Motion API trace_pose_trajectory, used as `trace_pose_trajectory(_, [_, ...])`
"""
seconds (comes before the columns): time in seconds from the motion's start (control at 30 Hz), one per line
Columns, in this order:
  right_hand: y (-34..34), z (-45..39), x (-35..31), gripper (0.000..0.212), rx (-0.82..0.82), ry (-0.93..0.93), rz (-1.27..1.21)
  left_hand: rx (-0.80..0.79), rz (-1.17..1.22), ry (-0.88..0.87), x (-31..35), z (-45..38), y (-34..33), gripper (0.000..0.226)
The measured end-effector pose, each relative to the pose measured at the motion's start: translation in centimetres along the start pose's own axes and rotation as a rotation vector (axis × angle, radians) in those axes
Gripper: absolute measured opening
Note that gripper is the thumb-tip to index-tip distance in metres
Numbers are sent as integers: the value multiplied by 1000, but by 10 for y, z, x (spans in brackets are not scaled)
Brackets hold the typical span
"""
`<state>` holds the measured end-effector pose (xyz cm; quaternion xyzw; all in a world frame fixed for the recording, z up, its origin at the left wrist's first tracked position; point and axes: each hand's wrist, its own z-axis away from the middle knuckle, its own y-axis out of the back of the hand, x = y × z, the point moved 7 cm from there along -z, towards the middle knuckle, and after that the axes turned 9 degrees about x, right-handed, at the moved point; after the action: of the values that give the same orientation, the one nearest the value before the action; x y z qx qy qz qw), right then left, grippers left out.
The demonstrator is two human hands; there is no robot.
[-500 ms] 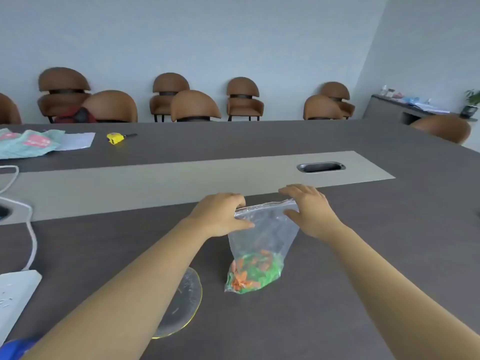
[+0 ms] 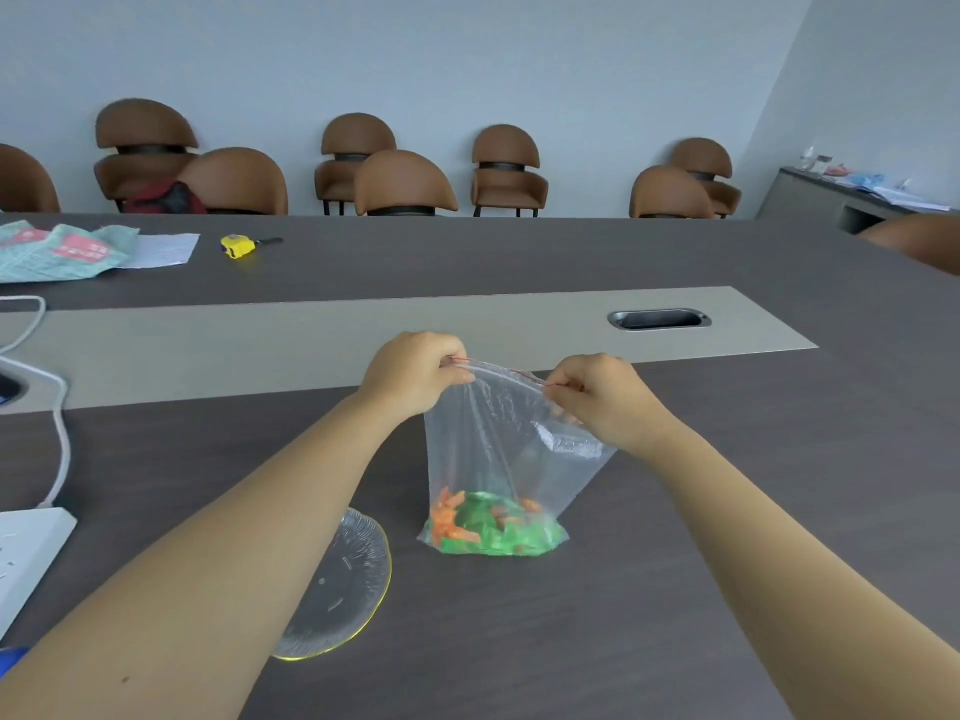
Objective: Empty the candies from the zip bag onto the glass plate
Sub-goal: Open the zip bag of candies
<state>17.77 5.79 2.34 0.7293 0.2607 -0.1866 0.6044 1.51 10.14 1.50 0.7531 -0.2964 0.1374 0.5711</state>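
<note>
A clear zip bag stands upright on the dark table, its bottom resting on the surface. Green and orange candies fill its lower part. My left hand pinches the left end of the red zip strip at the top. My right hand pinches the right end of the strip. The strip looks pulled taut between both hands. A clear glass plate with a yellow-tinted rim lies on the table left of the bag, partly hidden under my left forearm.
A white power strip with its cable lies at the left edge. Far left are a teal packet, paper and a yellow tape measure. A metal cable slot sits in the grey centre strip. Brown chairs line the far wall.
Both hands have shifted from resting over the bag's top to pinching the ends of its zip strip, and the bag now stands taller and more stretched.
</note>
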Motion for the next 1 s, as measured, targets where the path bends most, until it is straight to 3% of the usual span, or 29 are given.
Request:
trace_pose_trajectory(0.17, [-7, -1, 0, 24, -80, -180, -315, 83, 44, 17, 1, -17, -1, 24])
trace_pose_trajectory(0.27, [-20, 1, -1, 24, -153, -250, -429, 122, 77, 54, -2, -16, -4, 37])
trace_pose_trajectory(0.33, [-29, 2, -2, 22, -187, -274, -491, 161, 151, 122, -8, -9, -4, 45])
trace_pose_trajectory(0.53, [-47, 8, -4, 20, -210, -274, -523, 249, 366, 454, -35, 27, -3, 32])
trace_pose_trajectory(0.63, [-54, 14, -9, 19, -230, -278, -577, 5, 658, 612, -35, 46, -18, 29])
trace_pose_trajectory(0.73, [-59, 21, -16, 18, -269, -279, -692, -311, 738, 572, -18, 63, -32, 32])
trace_pose_trajectory(1.0, [-61, 35, -15, 17, -340, -293, -766, -344, 796, 514, -9, 72, -32, 13])
